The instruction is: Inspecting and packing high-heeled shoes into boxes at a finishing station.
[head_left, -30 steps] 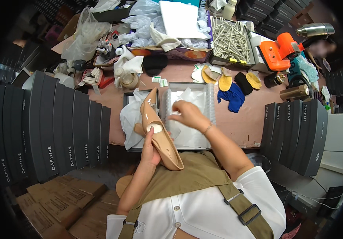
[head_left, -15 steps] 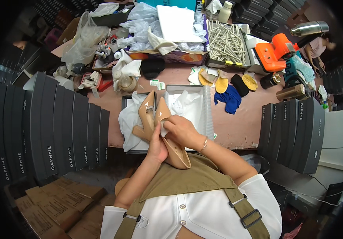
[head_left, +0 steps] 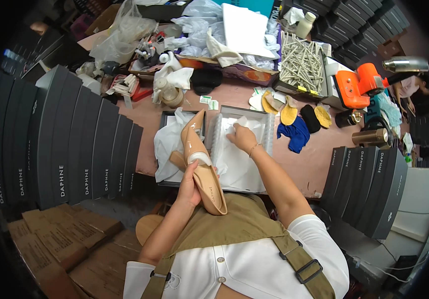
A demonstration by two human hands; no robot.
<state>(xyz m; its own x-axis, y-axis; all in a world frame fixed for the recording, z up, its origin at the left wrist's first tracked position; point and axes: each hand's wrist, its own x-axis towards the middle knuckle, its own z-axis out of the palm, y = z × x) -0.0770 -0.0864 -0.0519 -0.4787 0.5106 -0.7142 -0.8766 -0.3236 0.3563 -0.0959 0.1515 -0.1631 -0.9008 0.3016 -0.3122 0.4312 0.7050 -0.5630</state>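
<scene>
My left hand (head_left: 190,185) grips a beige pointed high-heel shoe (head_left: 200,160) around its middle, toe pointing away from me, with a wad of white paper stuffed inside. The shoe hangs over the near left part of an open shoe box (head_left: 269,130) lined with white tissue paper (head_left: 234,159). My right hand (head_left: 240,137) reaches into the box and rests on the tissue, fingers pressing a crumpled piece near the far end. A box lid (head_left: 164,119) with more tissue lies just left of the box.
Rows of dark shoe boxes (head_left: 80,144) stand on the left and more dark boxes (head_left: 369,184) on the right. Insoles (head_left: 289,113), a blue cloth (head_left: 294,134), an orange tool (head_left: 361,84), plastic bags and a tray of grey sticks (head_left: 301,62) crowd the far side. Cardboard cartons (head_left: 50,239) sit lower left.
My right hand left the shoe and moved forward into the box onto the tissue. My left hand keeps the shoe, now lowered slightly toward me.
</scene>
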